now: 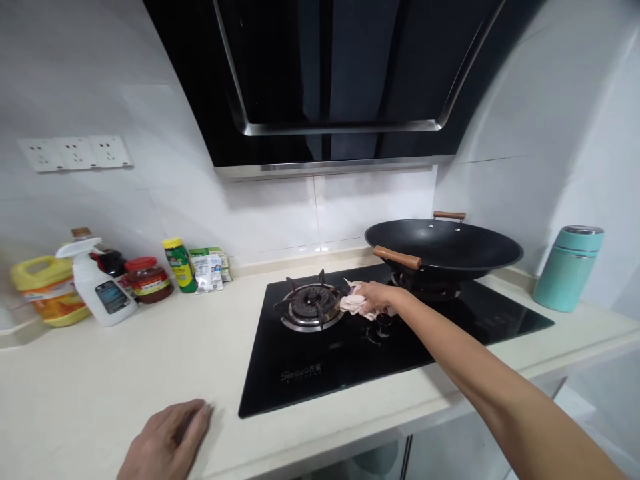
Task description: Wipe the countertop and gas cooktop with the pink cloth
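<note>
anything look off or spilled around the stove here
Nothing clearly stands out. The wok sits on the right burner, the right hand holds a cloth beside the left burner, and I see no spill or breakage. The spray bottle seems to lean, but that is probably lens distortion.

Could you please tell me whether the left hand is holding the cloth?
No, the right hand holds the cloth on the stove, while the left hand rests on the counter.

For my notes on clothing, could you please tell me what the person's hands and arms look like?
The left hand and the right hand show no glove. The right forearm is bare to the picture's edge, with no sleeve, watch or bracelet visible. The left forearm is out of view.
</note>
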`<state>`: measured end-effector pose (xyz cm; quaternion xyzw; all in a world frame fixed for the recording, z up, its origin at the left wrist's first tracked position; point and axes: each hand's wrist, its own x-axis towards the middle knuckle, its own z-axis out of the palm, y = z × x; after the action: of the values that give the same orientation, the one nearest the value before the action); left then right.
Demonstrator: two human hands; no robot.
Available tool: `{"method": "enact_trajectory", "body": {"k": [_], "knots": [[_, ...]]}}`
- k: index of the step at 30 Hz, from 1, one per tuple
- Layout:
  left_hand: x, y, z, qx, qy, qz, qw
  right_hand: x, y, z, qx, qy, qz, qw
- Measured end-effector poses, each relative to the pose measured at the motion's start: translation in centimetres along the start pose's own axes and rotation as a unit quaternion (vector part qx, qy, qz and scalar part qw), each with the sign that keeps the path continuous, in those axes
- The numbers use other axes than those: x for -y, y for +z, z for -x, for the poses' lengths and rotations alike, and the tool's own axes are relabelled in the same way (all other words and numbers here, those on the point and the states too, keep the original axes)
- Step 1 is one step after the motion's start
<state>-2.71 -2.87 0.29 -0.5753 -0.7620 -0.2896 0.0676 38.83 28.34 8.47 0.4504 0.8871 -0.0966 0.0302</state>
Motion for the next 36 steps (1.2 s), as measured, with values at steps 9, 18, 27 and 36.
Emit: {"method": "enact_trajectory", "body": {"k": [9,18,27,36], "knots": [[0.1,0.3,0.3,-0.015,0.026,-0.009,0.999,7.0,1.8,2.9,-0.017,-0.162,0.003,0.987],[0.0,0.1,0.1,-0.006,0.026,-0.011,1.0,14.3,6.8,8.8,-0.153,-0.229,-0.07,0.959],[-0.5,-0.6,0.2,-0.006,0.0,-0.006,1.0,10.1,8.8,14.0,-0.229,-0.148,-0.039,0.961],[-0.3,-0.6,-0.1,0.006,-0.007,-0.01,1.0,-2.8,9.1,20.1,-0.248,0.059,0.02,0.967]]}}
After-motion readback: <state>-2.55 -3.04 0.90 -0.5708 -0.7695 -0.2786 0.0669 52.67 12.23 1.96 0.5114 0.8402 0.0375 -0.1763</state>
